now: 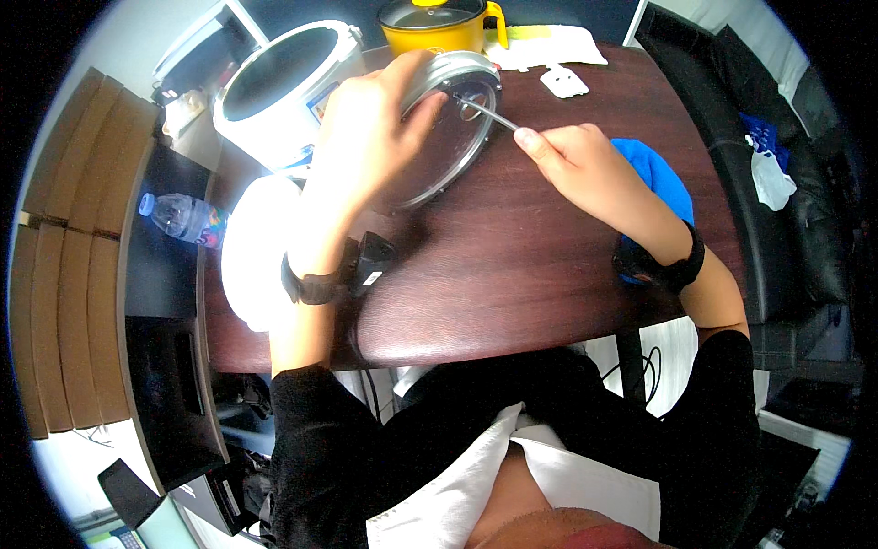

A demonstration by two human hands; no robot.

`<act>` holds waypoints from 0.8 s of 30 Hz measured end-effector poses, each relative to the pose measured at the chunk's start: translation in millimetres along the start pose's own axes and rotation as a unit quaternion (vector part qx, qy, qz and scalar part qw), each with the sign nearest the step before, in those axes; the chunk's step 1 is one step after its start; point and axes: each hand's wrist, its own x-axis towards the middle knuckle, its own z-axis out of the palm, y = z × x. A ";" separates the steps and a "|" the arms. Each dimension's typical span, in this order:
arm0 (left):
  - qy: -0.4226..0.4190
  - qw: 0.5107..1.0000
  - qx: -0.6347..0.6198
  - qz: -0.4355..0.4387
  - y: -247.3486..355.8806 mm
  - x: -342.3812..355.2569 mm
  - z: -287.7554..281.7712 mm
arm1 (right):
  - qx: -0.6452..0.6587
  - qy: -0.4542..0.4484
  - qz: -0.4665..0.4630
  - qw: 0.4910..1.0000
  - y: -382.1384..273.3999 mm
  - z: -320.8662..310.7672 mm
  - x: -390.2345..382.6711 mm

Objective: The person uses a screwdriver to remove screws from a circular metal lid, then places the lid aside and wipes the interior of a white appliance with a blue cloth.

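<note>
My left hand (370,123) grips a round metal-rimmed lid (453,128), holding it tilted on edge above the dark brown table (512,265). My right hand (576,165) pinches a thin metal tool (485,113) whose tip touches the centre of the lid's inner face. Both wrists wear black bands. A white cooker body (283,87) with its top open stands just left of the lid.
A yellow pot (437,26) with a glass lid stands at the table's far edge, beside a white cloth (549,44) and a small white part (564,82). A blue cloth (660,178) lies under my right forearm. A white round piece (251,252), a black plug (373,261) and a water bottle (183,220) sit left.
</note>
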 end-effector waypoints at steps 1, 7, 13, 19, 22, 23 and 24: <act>0.008 1.000 0.000 0.001 -1.1 -0.5 0.5 | -0.018 0.006 0.003 1.000 0.0 -1.2 0.9; 0.019 1.000 -0.005 0.012 -0.8 0.0 0.4 | -0.062 0.034 -0.008 0.997 -9.3 -6.2 7.3; 0.003 1.000 -0.002 0.003 -0.4 -0.2 -0.3 | -0.071 0.027 0.007 0.997 -12.9 -8.6 8.9; 0.033 0.999 -0.005 0.036 -2.5 -0.5 4.3 | -0.079 0.031 0.015 0.996 -10.7 -8.9 4.0; 0.018 1.000 -0.001 0.024 0.3 -0.3 1.1 | -0.088 0.029 0.011 0.996 -10.3 -8.1 4.3; 0.005 1.000 -0.001 0.012 1.9 -0.1 -0.3 | -0.089 0.026 0.016 0.996 -11.2 -8.5 4.5; 0.005 1.000 0.003 0.010 1.5 -0.3 0.0 | -0.090 0.022 0.020 0.995 -12.6 -8.8 5.2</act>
